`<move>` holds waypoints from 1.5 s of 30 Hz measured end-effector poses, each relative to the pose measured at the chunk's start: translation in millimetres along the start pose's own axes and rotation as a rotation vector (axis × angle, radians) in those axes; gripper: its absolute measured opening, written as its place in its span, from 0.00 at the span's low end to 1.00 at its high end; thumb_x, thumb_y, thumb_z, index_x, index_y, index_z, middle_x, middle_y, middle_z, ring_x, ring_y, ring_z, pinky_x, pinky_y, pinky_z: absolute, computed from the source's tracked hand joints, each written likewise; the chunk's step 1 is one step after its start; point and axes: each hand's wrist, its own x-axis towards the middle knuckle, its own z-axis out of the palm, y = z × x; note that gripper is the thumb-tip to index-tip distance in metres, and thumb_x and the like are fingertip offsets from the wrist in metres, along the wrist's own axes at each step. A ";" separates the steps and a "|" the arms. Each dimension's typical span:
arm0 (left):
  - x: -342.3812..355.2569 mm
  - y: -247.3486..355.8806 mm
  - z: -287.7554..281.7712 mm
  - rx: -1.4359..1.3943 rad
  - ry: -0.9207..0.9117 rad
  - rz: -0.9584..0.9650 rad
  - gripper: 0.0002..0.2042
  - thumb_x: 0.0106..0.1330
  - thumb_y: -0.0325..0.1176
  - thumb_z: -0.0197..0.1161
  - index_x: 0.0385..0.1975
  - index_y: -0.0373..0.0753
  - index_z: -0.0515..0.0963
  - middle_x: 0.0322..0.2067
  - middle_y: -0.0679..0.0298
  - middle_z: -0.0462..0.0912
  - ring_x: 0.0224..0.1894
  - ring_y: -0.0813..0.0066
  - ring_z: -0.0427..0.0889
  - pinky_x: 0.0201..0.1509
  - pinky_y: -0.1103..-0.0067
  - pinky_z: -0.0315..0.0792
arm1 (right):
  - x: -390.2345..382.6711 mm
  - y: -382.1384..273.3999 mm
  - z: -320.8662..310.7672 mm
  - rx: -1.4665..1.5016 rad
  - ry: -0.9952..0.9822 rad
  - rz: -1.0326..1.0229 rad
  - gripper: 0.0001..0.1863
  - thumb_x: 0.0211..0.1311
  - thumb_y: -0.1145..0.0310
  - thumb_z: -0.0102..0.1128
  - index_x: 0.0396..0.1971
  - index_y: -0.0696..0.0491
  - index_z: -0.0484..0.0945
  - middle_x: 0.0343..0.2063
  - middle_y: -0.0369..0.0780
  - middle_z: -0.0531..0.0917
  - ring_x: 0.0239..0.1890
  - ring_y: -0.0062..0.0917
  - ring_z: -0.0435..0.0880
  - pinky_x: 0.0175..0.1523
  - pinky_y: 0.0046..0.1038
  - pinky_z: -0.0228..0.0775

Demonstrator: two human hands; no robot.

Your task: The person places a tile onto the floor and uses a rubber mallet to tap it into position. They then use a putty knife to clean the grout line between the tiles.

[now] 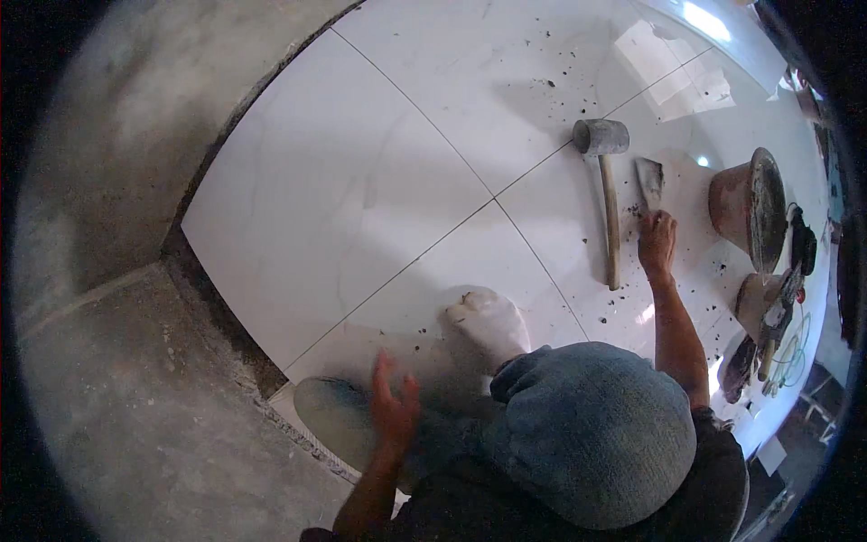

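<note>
My right hand [657, 244] is closed around the handle of a putty knife [649, 181], whose broad, mortar-smeared blade points away from me over the white floor tiles [433, 262]. Just left of it lies a rubber mallet [601, 137] with a grey head and a wooden handle; the hand does not touch it. My left hand [395, 406] hovers by my bent knee, slightly blurred, fingers apart and holding nothing. A foot in a pale, dirty sock [488, 321] rests on the tile between my hands.
A bucket [733, 203] smeared with mortar stands at the right, with a second container [755, 303] and dirty tools nearer me. Dark crumbs dot the tiles. At the left, the tile edge meets a dark gap [221, 312] beside a grey concrete wall [135, 163].
</note>
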 end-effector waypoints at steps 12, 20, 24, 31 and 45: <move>133.9 -62.9 27.1 0.623 0.418 -0.278 0.34 0.67 0.50 0.44 0.69 0.39 0.44 0.69 0.47 0.38 0.71 0.46 0.35 0.66 0.45 0.31 | 59.6 -298.0 -41.7 0.865 -0.545 -0.228 0.18 0.71 0.59 0.39 0.41 0.60 0.71 0.22 0.46 0.75 0.23 0.35 0.77 0.31 0.34 0.70; 137.9 -68.0 25.4 0.629 0.383 -0.238 0.34 0.66 0.50 0.43 0.68 0.37 0.46 0.69 0.45 0.38 0.70 0.43 0.34 0.66 0.44 0.27 | 109.7 -399.0 1.1 0.780 -0.428 -0.477 0.17 0.70 0.62 0.39 0.34 0.60 0.71 0.22 0.53 0.75 0.26 0.50 0.75 0.34 0.43 0.67; 138.1 -71.5 26.9 0.590 0.370 -0.248 0.34 0.66 0.50 0.43 0.67 0.36 0.47 0.68 0.43 0.39 0.70 0.41 0.35 0.65 0.43 0.28 | 117.5 -416.3 14.2 0.789 -0.439 -0.414 0.15 0.70 0.64 0.39 0.29 0.59 0.69 0.22 0.53 0.74 0.26 0.50 0.74 0.34 0.43 0.66; 135.7 -79.7 27.4 0.654 0.320 -0.257 0.34 0.66 0.49 0.42 0.67 0.35 0.47 0.68 0.42 0.38 0.70 0.40 0.34 0.65 0.43 0.29 | 142.5 -449.2 22.9 0.759 -0.380 -0.490 0.15 0.70 0.65 0.39 0.29 0.59 0.69 0.24 0.53 0.75 0.28 0.51 0.75 0.34 0.43 0.66; 137.4 -80.9 28.4 0.695 0.265 -0.316 0.37 0.62 0.52 0.44 0.65 0.32 0.49 0.67 0.39 0.40 0.70 0.39 0.35 0.66 0.43 0.29 | 204.5 -528.2 48.0 0.676 -0.317 -0.541 0.18 0.70 0.62 0.39 0.27 0.59 0.71 0.22 0.54 0.76 0.29 0.53 0.76 0.35 0.44 0.68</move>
